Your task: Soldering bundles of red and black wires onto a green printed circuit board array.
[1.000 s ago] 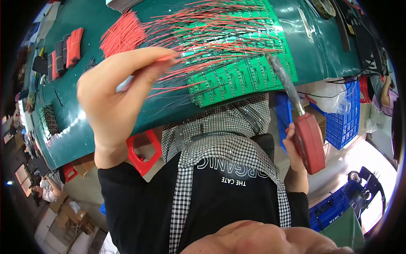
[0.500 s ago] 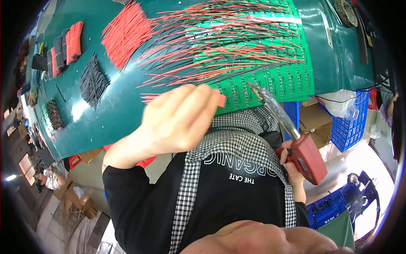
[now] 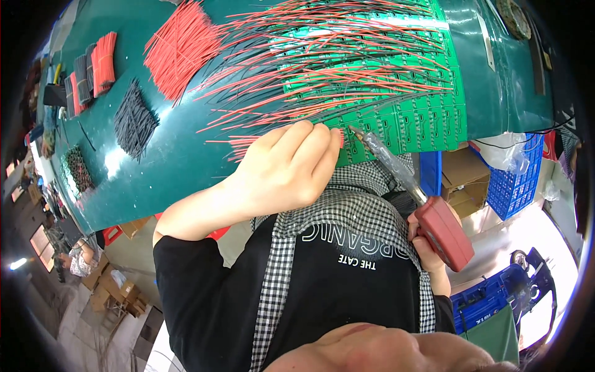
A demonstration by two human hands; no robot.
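My left hand (image 3: 288,164) is closed round a small bunch of red wires (image 3: 238,147). Their ends stick out on both sides of the fist, over the near edge of the green circuit board panel (image 3: 406,127). In my right hand (image 3: 427,251) is a soldering gun (image 3: 443,232) with a red body and a long metal barrel. Its tip points at the board, just right of the wire ends by my left fingers. Rows of red and black wires (image 3: 322,90) lie across the panel, their loose ends spreading left over the table.
On the green table (image 3: 186,180) lie a heap of red wires (image 3: 180,53), a heap of black wires (image 3: 135,121) and tied wire bundles (image 3: 104,59). A tape roll (image 3: 513,18) sits at the far right. Below the table's right side stand a blue crate (image 3: 514,186) and a cardboard box (image 3: 462,177).
My left hand has moved right with the red wires, along the board's near edge. The soldering gun has shifted slightly left, bringing its tip close to the wire ends.
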